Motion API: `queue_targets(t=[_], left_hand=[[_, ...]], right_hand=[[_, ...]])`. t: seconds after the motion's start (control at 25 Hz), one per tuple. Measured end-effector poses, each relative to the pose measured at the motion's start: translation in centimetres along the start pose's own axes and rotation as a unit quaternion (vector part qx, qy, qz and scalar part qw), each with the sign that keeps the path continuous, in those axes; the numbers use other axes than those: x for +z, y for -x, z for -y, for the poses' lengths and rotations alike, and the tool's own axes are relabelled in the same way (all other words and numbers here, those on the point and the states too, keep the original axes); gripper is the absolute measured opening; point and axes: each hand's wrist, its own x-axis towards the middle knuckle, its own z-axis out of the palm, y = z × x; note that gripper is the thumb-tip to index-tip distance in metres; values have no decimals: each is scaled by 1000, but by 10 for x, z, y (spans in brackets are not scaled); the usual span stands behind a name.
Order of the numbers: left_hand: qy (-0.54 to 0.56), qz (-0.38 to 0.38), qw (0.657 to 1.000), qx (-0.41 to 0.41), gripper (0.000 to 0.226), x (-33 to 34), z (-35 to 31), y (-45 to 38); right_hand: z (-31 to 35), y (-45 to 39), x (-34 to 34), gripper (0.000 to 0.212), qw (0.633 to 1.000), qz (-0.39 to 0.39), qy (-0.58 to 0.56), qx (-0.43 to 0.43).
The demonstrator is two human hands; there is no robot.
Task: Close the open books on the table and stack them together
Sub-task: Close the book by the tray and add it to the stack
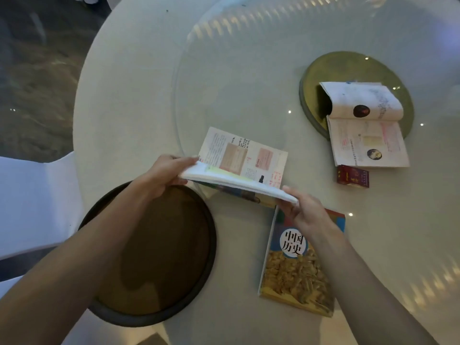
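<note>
Paper book (239, 168) between both hands' fingertips (189, 160)

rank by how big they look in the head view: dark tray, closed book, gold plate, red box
1. dark tray, nearest the camera, so it may be flattered
2. gold plate
3. closed book
4. red box

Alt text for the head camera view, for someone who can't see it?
Two bare hands, left hand and right hand, fold a half-open book shut over a round white table. A closed book lies nearby; another open book lies farther off.
</note>
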Motion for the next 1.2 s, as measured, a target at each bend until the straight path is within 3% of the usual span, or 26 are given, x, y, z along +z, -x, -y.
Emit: queue_targets(t=[0.2,0.32,0.36,0.44,0.52,0.56,0.64,0.8,0.88,1.04,1.2], left_hand=[[169,-23,983,-67,55,29,-5,-22],[184,-109,972,-91,31,54,5,-24],[192,-119,969,-98,24,64,8,-21],[208,-113,965,-112,17,86,15,-12],[232,-115,959,-119,26,105,20,-6],[240,-118,955,-127,28,114,23,-4],[242,-113,952,-150,24,131,31,2],[279,-84,940,-176,24,152,41,9],[301,-112,933,-162,25,151,35,5],[277,-177,940,-85,41,132,22,-7],[260,-158,952,-33,34,103,11,-6]], right_hand=[[21,-35,21,40,1000,14,0,-24],[27,-55,33,35,982,-82,157,-70],[28,-63,35,40,949,-131,266,-107],[29,-79,41,55,836,-172,475,-216],[31,-97,49,62,718,-111,616,-306],[35,-106,55,65,681,-75,656,-315],[44,-122,65,67,649,-33,704,-286],[46,-128,72,52,567,-46,767,-297],[43,-124,71,46,563,-50,769,-299],[37,-115,63,33,666,-37,712,-221],[20,-95,46,33,733,12,653,-188]])
